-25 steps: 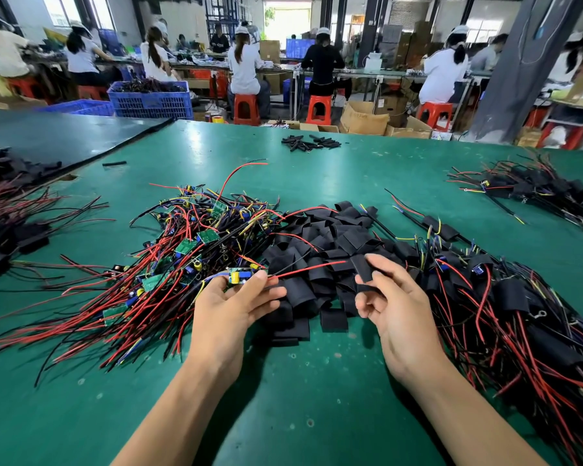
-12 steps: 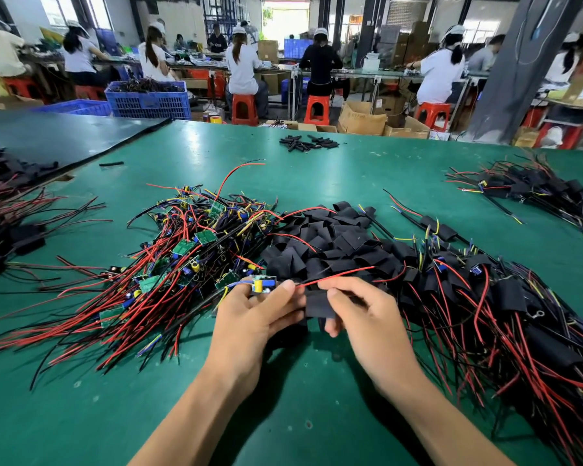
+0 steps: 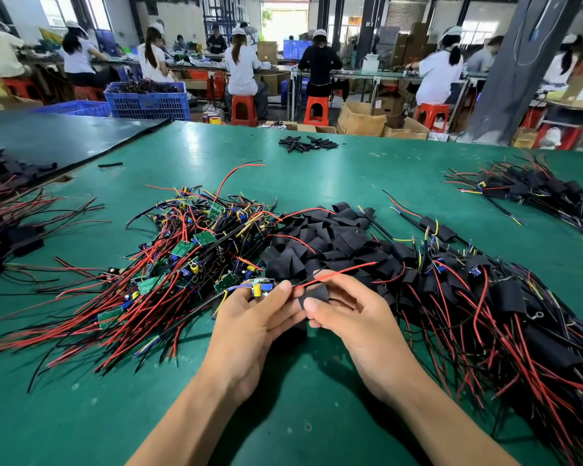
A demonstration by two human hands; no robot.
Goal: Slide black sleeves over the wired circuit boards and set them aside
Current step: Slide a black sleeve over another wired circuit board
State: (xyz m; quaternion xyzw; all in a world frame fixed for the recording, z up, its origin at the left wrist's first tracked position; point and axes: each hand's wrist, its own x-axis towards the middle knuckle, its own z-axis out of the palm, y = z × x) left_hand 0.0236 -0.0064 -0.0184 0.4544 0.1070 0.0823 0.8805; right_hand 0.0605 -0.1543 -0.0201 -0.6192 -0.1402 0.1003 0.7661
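Toward the near edge of the tabletop (image 3: 64, 415), your left hand (image 3: 249, 326) pinches a circuit board (image 3: 261, 287) and your right hand (image 3: 359, 319) pinches a black sleeve (image 3: 317, 293) just beside it, where the springy red wire (image 3: 337, 273) may miss the sleeve's mouth and buckle.

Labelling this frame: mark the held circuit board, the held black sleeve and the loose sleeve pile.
circuit board (image 3: 261, 286): head view, component side.
black sleeve (image 3: 316, 293): head view, flat middle.
sleeve pile (image 3: 323, 240): head view, pile's centre.
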